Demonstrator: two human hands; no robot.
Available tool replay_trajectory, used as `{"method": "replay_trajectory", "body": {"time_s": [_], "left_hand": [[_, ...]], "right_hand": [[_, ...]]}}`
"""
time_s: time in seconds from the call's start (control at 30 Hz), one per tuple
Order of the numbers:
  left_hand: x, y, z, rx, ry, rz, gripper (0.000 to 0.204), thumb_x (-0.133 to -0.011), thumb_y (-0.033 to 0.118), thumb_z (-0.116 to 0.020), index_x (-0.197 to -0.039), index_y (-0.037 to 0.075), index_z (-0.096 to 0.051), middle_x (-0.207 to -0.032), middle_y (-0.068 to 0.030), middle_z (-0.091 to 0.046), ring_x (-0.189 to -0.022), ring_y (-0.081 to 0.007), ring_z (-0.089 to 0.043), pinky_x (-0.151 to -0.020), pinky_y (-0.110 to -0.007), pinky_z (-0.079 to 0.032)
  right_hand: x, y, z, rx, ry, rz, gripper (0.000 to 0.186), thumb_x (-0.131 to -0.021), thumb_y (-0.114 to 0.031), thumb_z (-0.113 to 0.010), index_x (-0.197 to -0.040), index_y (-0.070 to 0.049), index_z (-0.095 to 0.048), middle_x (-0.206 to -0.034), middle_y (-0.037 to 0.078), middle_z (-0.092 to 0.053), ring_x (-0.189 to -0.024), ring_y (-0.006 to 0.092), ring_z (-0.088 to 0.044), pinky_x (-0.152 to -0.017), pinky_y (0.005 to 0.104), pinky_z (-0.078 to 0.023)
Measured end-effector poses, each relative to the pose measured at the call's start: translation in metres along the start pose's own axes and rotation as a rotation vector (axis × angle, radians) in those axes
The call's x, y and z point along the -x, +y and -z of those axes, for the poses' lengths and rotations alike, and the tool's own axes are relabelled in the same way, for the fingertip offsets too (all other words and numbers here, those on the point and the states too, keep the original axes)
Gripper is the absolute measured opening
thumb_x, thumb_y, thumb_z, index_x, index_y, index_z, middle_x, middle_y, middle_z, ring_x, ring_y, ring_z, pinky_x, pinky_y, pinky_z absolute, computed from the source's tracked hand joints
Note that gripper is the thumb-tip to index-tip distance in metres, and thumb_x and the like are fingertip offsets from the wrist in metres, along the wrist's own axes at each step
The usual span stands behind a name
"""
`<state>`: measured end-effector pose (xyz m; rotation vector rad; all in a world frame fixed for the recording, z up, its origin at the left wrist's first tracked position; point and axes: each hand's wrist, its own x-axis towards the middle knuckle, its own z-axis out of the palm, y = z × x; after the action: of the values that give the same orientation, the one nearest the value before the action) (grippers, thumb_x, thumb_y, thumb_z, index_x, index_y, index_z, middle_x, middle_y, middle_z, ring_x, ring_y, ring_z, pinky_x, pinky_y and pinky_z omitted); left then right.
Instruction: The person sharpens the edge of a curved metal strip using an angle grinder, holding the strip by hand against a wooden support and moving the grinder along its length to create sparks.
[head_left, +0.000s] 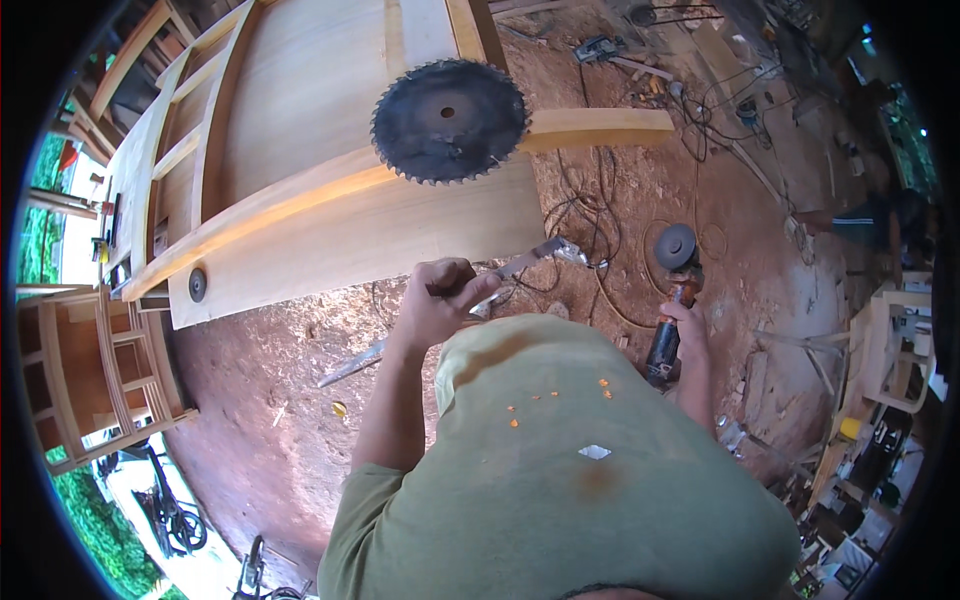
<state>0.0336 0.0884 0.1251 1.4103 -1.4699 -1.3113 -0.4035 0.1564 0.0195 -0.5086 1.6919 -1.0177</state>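
I see the left hand (pixel 447 288) closed around a flat metal strip (pixel 527 259), which slants up and to the right past the knuckles, just off the near edge of the pale wooden surface (pixel 420 222). More metal (pixel 352 365) shows on the other side of the left forearm; from here I can't tell whether it is the same piece. The right hand (pixel 686 330) is clamped on the body of an orange and dark grinder (pixel 672 320), held out to the right with its round disc (pixel 676 246) at the upper end. I can't make out whether that disc is spinning. The two hands are well apart, one on each side of the green shirt (pixel 590 500). Ahead of me a large dark saw blade (pixel 450 120) with a toothed rim and a small centre hole lies flat over a wooden rail (pixel 270 220), and a small dark disc (pixel 198 285) sits near the left end of the surface. Beyond the strip, black cords (pixel 590 205) tangle on the reddish floor (pixel 265 400), which is littered with shavings. Far off, I see another power tool (pixel 598 48) on the ground.
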Motion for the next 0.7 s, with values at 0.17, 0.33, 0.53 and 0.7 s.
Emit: {"method": "replay_trajectory", "body": {"time_s": [0.17, 0.33, 0.53, 0.7], "left_hand": [[0.011, 0.011, -0.001, -0.028, 0.028, -0.105, 0.036, -0.093, 0.019, -0.074, -0.067, -0.002, -0.060, -0.058, -0.0001, -0.047, -0.057, -0.0079, -0.037, -0.049, -0.030, -0.029], [0.016, 0.011, -0.007, -0.058, 0.100, -0.155, 0.034, -0.094, 0.015, -0.072, -0.068, -0.002, -0.060, -0.058, -0.0007, -0.046, -0.056, -0.0073, -0.036, -0.048, -0.030, -0.028], [0.021, 0.003, -0.013, -0.118, 0.160, -0.231, 0.031, -0.094, 0.014, -0.072, -0.070, -0.002, -0.062, -0.055, -0.0033, -0.044, -0.053, -0.0079, -0.038, -0.047, -0.031, -0.028], [0.021, 0.005, -0.020, -0.094, 0.166, -0.287, 0.033, -0.093, 0.011, -0.072, -0.066, -0.002, -0.059, -0.054, -0.0052, -0.045, -0.051, -0.0108, -0.037, -0.046, -0.033, -0.028]], "right_hand": [[-0.006, -0.012, 0.002, -0.030, -0.007, -0.019, 0.021, -0.077, -0.005, -0.073, -0.091, -0.008, -0.057, -0.075, -0.002, -0.055, -0.058, 0.0088, -0.053, -0.056, 0.0260, -0.046], [-0.013, -0.003, 0.011, -0.034, -0.006, 0.022, 0.023, -0.075, -0.005, -0.073, -0.092, -0.008, -0.057, -0.075, -0.001, -0.056, -0.058, 0.0105, -0.054, -0.055, 0.0269, -0.047], [-0.011, 0.003, 0.016, 0.004, -0.016, 0.022, 0.027, -0.074, -0.005, -0.075, -0.095, -0.007, -0.058, -0.077, -0.001, -0.057, -0.057, 0.0120, -0.055, -0.055, 0.0282, -0.048], [-0.014, 0.009, 0.026, 0.077, -0.065, 0.003, 0.032, -0.076, -0.010, -0.073, -0.102, -0.007, -0.055, -0.079, 0.002, -0.059, -0.064, 0.0156, -0.061, -0.061, 0.0309, -0.053]]}}
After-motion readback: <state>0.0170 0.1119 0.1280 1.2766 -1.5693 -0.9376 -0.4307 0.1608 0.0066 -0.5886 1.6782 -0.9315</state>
